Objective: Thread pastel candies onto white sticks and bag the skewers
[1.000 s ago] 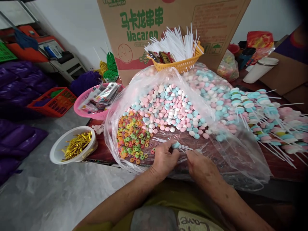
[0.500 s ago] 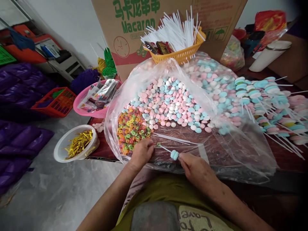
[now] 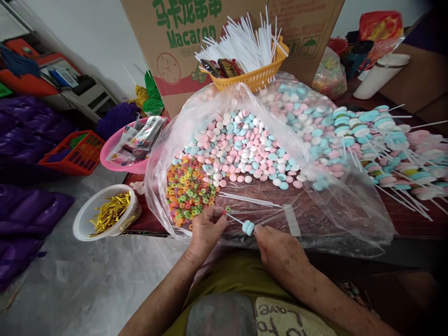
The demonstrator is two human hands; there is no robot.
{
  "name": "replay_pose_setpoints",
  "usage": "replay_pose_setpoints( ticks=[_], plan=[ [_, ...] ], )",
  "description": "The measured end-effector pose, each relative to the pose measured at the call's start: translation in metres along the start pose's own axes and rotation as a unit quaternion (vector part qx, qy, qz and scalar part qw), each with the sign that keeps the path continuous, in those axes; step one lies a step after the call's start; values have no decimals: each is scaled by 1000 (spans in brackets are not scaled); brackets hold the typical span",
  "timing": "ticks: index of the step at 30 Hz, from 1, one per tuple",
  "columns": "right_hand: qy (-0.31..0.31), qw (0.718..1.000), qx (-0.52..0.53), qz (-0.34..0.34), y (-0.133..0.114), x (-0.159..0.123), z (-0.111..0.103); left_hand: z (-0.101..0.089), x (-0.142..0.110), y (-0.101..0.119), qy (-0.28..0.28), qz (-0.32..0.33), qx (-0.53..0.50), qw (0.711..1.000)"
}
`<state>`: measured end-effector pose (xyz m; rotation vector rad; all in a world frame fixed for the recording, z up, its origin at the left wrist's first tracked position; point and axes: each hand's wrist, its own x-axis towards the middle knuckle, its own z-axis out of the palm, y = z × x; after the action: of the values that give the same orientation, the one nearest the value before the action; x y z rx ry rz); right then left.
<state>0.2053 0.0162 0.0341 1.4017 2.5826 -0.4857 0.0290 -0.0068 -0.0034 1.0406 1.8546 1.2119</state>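
Note:
My right hand [image 3: 283,249] is closed, its fingertips gripping the lower end of a thin white stick [image 3: 235,218]. Two light blue macaron-shaped candies [image 3: 248,227] are threaded on that stick, close to my fingers. My left hand [image 3: 209,227] is pinched at the stick's far tip, with a small red candy ring [image 3: 224,213] between thumb and forefinger. A green candy ring [image 3: 228,209] shows beside the tip; whether it is on the stick I cannot tell. Loose white sticks [image 3: 250,200] lie on the plastic bag [image 3: 325,210] just beyond both hands.
Colourful candy rings [image 3: 191,189] are heaped left of pink, white and blue candies [image 3: 245,151]. Finished skewers [image 3: 395,154] pile up at right. A yellow basket [image 3: 254,79] of sticks stands behind, a pink basket [image 3: 121,163] and a tub [image 3: 82,224] of gold ties at left.
Both hands have separated from their earlier position over the stick bundle. The blue candies now sit on one stick in my right hand. My left hand went to the candy rings, then back to the stick's tip.

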Motion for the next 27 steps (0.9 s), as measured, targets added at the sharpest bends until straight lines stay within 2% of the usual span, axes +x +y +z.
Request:
replay_pose_setpoints(
  ticks=[3, 5, 6, 8, 10, 14, 16, 18, 20, 23, 27],
  plan=[
    [-7, 1000, 14, 1, -3, 2, 4, 4, -9, -5, -4, 116, 127, 985],
    [-2, 999, 38, -10, -1, 6, 9, 4, -12, -4, -58, 190, 182, 963],
    [5, 998, 57, -16, 2, 9, 12, 2, -11, -3, -79, 210, 188, 956],
    [36, 994, 104, -21, 12, 14, 19, -3, -2, 2, -75, 207, 182, 958],
    [68, 986, 149, -19, 23, 16, 25, -7, 13, 7, -46, 159, 185, 969],
    [74, 983, 166, -12, 34, 12, 30, -2, 35, 9, -104, 94, 187, 972],
    [72, 987, 141, -2, 33, 10, 28, 1, 37, 8, -101, 83, 170, 977],
    [72, 990, 120, -7, 30, 8, 24, -1, 36, 7, -118, 41, 113, 986],
    [80, 990, 111, -32, 27, 9, 21, -9, 35, 8, -156, -53, -28, 986],
    [121, 984, 112, -73, 24, 11, 20, -22, 35, 11, -204, -187, -249, 928],
    [172, 972, 123, -97, 22, 10, 27, -17, 28, 12, -221, -225, -337, 887]
  ],
)
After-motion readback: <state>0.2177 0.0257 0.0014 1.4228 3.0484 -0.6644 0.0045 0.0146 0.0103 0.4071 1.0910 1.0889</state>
